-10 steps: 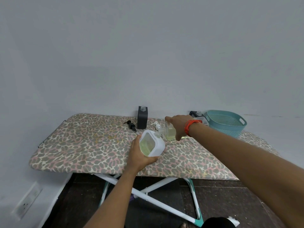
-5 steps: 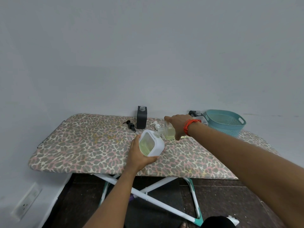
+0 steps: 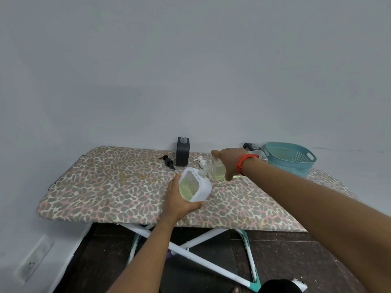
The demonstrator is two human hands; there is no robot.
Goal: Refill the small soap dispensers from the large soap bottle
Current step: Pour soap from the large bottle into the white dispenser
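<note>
My left hand [image 3: 177, 200] grips the large white soap bottle [image 3: 194, 185], tilted with its spout towards the right; yellow-green soap shows through its clear side. My right hand [image 3: 229, 163] holds a small clear dispenser [image 3: 218, 172] that stands on the leopard-print board [image 3: 105, 187], with yellowish soap inside it. The bottle's spout sits at the dispenser's left side. A black dispenser [image 3: 182, 151] stands upright at the board's back edge. Another dark dispenser [image 3: 251, 146] shows partly behind my right wrist.
A black pump head [image 3: 168, 162] and a white pump head [image 3: 202, 162] lie loose on the board near the black dispenser. A teal basket [image 3: 291, 158] stands at the back right. The board's white crossed legs [image 3: 190, 246] stand on dark floor; a wall socket [image 3: 31, 265] is low left.
Both hands and the two containers hold nearly the same pose; the large bottle stays tilted at the small dispenser.
</note>
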